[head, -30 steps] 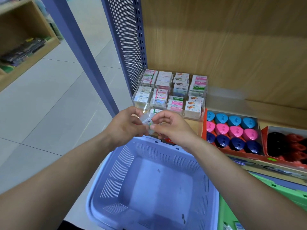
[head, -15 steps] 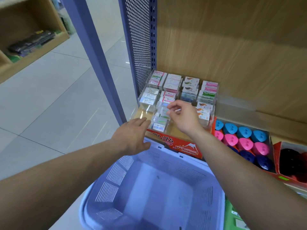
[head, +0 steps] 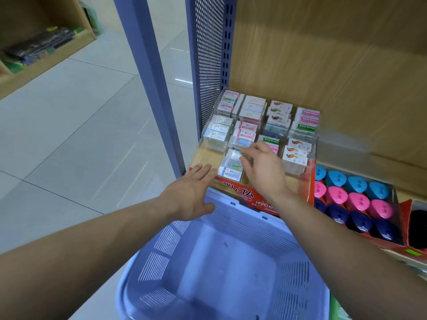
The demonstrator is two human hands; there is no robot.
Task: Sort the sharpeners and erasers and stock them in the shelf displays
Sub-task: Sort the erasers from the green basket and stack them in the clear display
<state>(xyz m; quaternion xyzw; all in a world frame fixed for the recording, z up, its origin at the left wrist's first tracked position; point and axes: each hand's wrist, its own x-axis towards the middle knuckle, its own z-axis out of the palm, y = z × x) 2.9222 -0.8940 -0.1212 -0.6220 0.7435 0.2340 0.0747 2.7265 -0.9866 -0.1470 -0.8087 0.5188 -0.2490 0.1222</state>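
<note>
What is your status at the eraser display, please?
Left hand open, over lilac plastic basket far rim. Right hand pinches small clear-wrapped eraser in clear acrylic display front compartment. Nothing blocking.

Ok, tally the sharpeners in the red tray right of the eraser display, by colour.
Light blue sharpeners: 4
Pink sharpeners: 4
Navy sharpeners: 4
Total: 12

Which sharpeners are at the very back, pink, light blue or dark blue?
The light blue sharpeners: their row sits farthest back, behind the pink sharpeners; the dark blue sharpeners are in front.
</note>
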